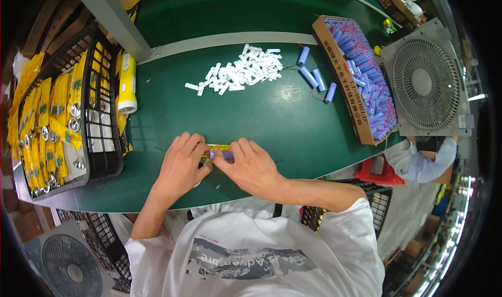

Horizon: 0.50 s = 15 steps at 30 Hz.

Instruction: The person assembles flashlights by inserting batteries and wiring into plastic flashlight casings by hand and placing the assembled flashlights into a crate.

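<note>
Near the front edge of the green table, my left hand (pixel 183 156) and my right hand (pixel 250 162) meet with fingers bent and closed. Between them lies a yellow flashlight housing (pixel 218 146), mostly covered by my fingers. My left fingers grip its left part. A purple battery cell (pixel 227 154) shows at the housing, with my right thumb and fingers pressed on it. Thin dark wires stick out on both sides of my hands. Beyond them is a heap of small white plastic strips (pixel 243 72), and to its right several loose purple cells (pixel 308 76) with wires.
At the right, a cardboard box (pixel 342 83) holds many purple cells, beside a large grey fan (pixel 426 83). A black crate (pixel 102 140) of yellow flashlight bodies stands left, next to a yellow-and-white flashlight (pixel 127 83). Another person's arm (pixel 436 158) and a red stool (pixel 379 170) are at right.
</note>
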Each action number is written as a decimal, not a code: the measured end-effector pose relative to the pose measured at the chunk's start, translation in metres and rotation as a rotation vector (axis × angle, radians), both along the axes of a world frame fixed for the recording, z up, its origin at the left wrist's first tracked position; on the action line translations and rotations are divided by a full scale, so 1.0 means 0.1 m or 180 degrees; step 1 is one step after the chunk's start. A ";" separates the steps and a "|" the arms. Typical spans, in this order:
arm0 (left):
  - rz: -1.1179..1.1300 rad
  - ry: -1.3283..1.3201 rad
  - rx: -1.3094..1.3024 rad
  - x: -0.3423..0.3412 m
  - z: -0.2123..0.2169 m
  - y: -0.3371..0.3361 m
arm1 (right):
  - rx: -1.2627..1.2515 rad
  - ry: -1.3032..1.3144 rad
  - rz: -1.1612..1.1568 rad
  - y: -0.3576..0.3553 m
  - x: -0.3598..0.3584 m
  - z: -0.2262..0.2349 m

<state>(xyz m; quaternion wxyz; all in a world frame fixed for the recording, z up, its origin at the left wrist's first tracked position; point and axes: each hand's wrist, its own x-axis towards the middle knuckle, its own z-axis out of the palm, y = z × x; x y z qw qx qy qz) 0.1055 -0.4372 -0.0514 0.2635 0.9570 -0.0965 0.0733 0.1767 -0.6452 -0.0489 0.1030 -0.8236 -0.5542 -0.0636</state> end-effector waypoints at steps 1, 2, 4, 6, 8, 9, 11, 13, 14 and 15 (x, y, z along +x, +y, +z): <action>0.0012 -0.0032 0.0054 0.02 0.00 -0.01 | -0.0116 -0.0093 0.0036 0.00 0.00 0.02; -0.0011 -0.0058 0.0055 0.04 0.02 -0.02 | -0.0230 -0.0180 0.0076 0.00 0.01 0.04; 0.0001 -0.0024 0.0124 0.09 0.08 -0.02 | -0.0171 -0.0168 0.0053 0.00 0.03 0.02; 0.0006 0.0005 0.0102 0.11 0.12 -0.04 | -0.0104 -0.0159 0.0041 -0.02 0.04 0.02; 0.0014 0.0003 0.0117 0.13 0.17 -0.02 | -0.0296 -0.0146 -0.0031 0.00 0.03 0.04; 0.0060 0.0079 0.0021 0.11 0.16 -0.01 | -0.0267 -0.0185 -0.0047 -0.01 0.07 0.02; 0.0079 0.0201 -0.0162 0.13 0.14 -0.01 | 0.0085 0.0005 0.0395 -0.05 0.21 -0.05; 0.0132 0.0275 -0.0308 0.10 0.11 0.02 | 0.0211 -0.0051 0.0510 -0.07 0.27 -0.08; 0.0216 0.0409 -0.0474 0.08 0.10 0.04 | 0.0319 -0.0049 0.0655 -0.08 0.27 -0.10; 0.0282 0.0499 -0.0480 0.07 0.11 0.07 | 0.0317 -0.0066 0.0627 -0.09 0.29 -0.11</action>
